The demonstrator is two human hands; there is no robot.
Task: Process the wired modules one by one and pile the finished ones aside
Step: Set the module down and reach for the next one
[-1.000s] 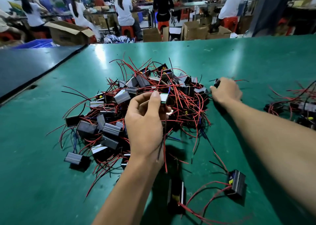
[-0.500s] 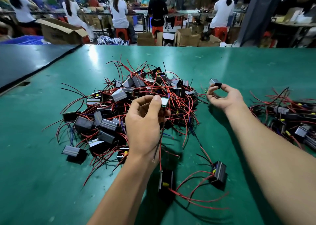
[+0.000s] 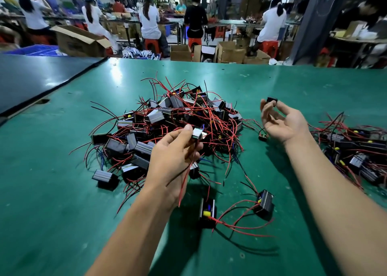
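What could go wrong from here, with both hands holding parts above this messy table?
1. The held module in the left hand trails wires beside the tangled pile; they may snag and drag others.
2. The right hand pinches the small black part only at its fingertips; it could slip.

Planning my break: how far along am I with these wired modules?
Looks done: the smaller pile on the right. In hand: the left hand pinches one wired module, the right hand a small black part. Left: the large tangled heap, clearly most.
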